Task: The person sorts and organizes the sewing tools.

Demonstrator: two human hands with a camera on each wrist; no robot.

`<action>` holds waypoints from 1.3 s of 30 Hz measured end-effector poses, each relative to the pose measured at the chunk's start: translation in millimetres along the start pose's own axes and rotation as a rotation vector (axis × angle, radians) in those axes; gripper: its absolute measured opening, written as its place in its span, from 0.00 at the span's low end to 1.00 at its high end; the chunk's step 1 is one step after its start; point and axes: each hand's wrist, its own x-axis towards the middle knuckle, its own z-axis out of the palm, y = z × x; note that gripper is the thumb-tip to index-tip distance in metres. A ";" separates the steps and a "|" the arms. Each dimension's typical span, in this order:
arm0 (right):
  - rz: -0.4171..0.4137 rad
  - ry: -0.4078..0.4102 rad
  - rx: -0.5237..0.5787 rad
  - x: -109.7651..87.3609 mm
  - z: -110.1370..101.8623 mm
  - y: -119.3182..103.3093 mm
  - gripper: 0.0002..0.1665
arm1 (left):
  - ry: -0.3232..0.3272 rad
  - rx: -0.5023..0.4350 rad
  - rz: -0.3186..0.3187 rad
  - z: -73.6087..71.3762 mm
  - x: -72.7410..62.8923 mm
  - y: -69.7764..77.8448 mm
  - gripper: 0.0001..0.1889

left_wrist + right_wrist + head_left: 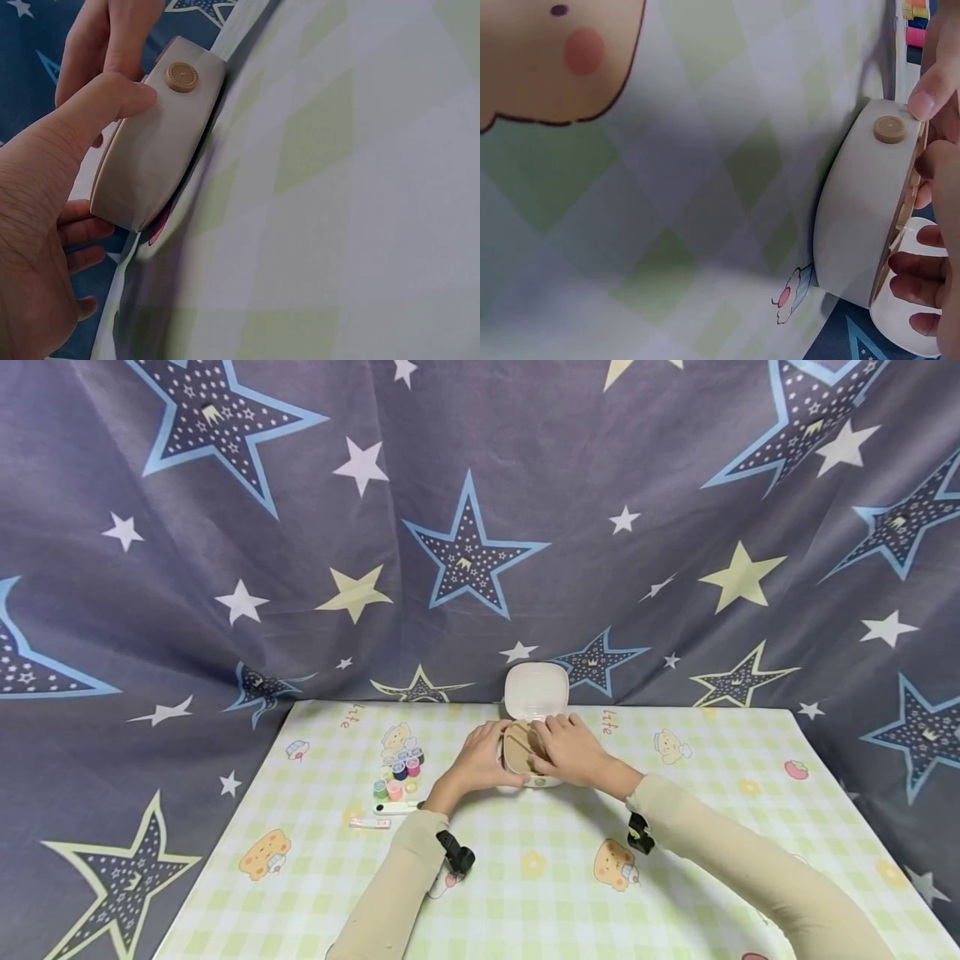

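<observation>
A white box (pixel 542 782) with a round tan button on its front stands near the table's back edge. Its white lid (pixel 536 691) is raised behind it. Inside the top lies a tan tray (pixel 517 747) with slots. My left hand (pixel 480 758) grips the box's left side; in the left wrist view its thumb presses the white front (pixel 150 157). My right hand (pixel 573 752) is over the right part of the opening, thumb and fingers curled on the tan tray. In the right wrist view, the right fingers (pixel 919 277) partly cover the lid.
Several coloured thread spools (pixel 400 770) stand left of the box. Nearer me lie a white tool with a dark end (pixel 393 808) and a small pink-and-white strip (pixel 370 823). A checked cloth (pixel 525 902) covers the table; a starry curtain (pixel 585 593) hangs behind.
</observation>
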 end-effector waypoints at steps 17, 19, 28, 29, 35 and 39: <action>-0.005 -0.005 0.005 2.5 7.2 -3.8 0.24 | -0.001 -0.012 -0.016 1.1 1.2 -0.8 0.55; -0.003 -0.011 0.007 3.2 8.8 -3.3 0.25 | -0.003 -0.016 -0.016 1.2 1.4 -1.2 0.55; 0.018 -0.036 0.050 5.3 12.1 -2.4 0.26 | 0.005 -0.017 -0.006 1.8 1.9 -3.2 0.55; 0.022 -0.038 0.054 5.5 12.8 -2.5 0.25 | 0.005 -0.017 -0.007 2.0 1.9 -3.5 0.55; 0.041 -0.042 0.084 6.5 15.6 -3.3 0.21 | 0.001 -0.009 -0.013 4.1 2.5 -5.8 0.55; 0.039 -0.034 0.098 6.2 17.2 -3.4 0.20 | 0.002 -0.011 -0.015 5.0 2.4 -6.5 0.55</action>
